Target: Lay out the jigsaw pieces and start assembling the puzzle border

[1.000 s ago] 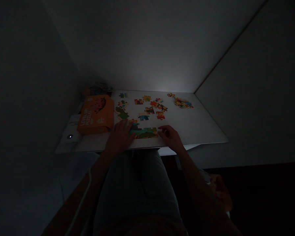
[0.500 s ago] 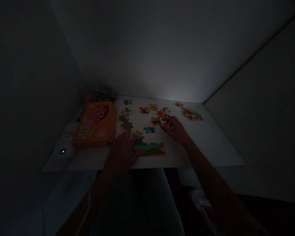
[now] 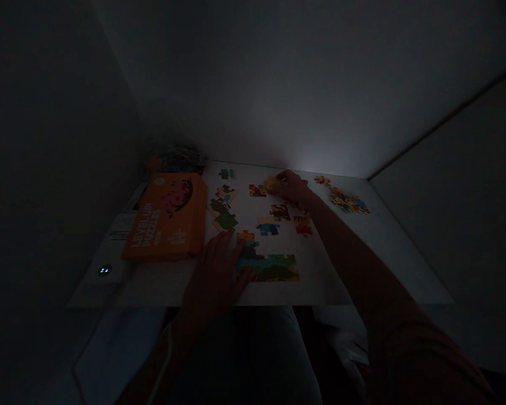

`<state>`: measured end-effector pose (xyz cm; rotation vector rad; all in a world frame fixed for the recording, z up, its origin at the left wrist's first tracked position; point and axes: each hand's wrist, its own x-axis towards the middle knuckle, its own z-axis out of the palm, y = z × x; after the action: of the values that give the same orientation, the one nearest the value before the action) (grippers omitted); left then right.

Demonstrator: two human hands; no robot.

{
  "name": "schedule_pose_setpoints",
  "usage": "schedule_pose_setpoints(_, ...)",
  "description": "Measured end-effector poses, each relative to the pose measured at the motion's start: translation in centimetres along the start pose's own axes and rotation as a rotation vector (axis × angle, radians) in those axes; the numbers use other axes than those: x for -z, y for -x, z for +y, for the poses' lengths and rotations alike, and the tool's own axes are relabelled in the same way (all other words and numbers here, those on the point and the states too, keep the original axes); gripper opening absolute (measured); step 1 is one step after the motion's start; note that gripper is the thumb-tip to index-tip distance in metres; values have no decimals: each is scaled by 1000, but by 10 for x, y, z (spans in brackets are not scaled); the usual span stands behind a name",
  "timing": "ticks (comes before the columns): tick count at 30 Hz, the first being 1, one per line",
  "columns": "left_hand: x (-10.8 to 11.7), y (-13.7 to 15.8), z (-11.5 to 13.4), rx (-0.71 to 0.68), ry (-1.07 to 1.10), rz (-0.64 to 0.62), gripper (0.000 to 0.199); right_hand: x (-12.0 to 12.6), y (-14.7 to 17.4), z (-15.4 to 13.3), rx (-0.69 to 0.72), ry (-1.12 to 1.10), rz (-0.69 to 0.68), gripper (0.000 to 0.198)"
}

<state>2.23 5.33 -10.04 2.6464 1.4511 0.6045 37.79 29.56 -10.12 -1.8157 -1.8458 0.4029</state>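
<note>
Several joined puzzle pieces (image 3: 274, 268) form a green and teal strip near the table's front edge. My left hand (image 3: 215, 271) lies flat at the strip's left end, fingers apart. Farther back, my right hand (image 3: 292, 187) has its fingers closed on a yellow puzzle piece (image 3: 272, 184), beside a red piece (image 3: 257, 190). Between the hands lie a blue piece (image 3: 268, 226) and a dark piece with a branch shape (image 3: 280, 212). A red and orange piece (image 3: 302, 225) sits under my right forearm. Green pieces (image 3: 224, 215) lie left of the middle.
An orange puzzle box (image 3: 168, 216) stands at the table's left. A heap of loose pieces (image 3: 349, 201) lies at the back right. Behind the box is a dark tangle of things (image 3: 177, 159). A wall closes off the table's (image 3: 388, 259) far side.
My right hand has moved back and closed on the yellow piece. A red and orange piece now lies nearer the front, at the right. My left hand stays by the strip.
</note>
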Motion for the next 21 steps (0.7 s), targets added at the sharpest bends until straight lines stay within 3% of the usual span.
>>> schedule_pose_setpoints(4,4,-1,0,12,11,-36,62,6,16,-13,24,-190,120,46)
schedule_pose_setpoints(10,0,-4,-5,8,7,6,58,34,97,-22,19,-588,175,73)
schedule_pose_setpoints(16,-1,-8,-8,-16,11,14,59,48,205,-5,-75,-649,226,59)
schedule_pose_setpoints(21,1,-13,-9,-59,-29,-7,65,49,251,18,-164,-610,308,60)
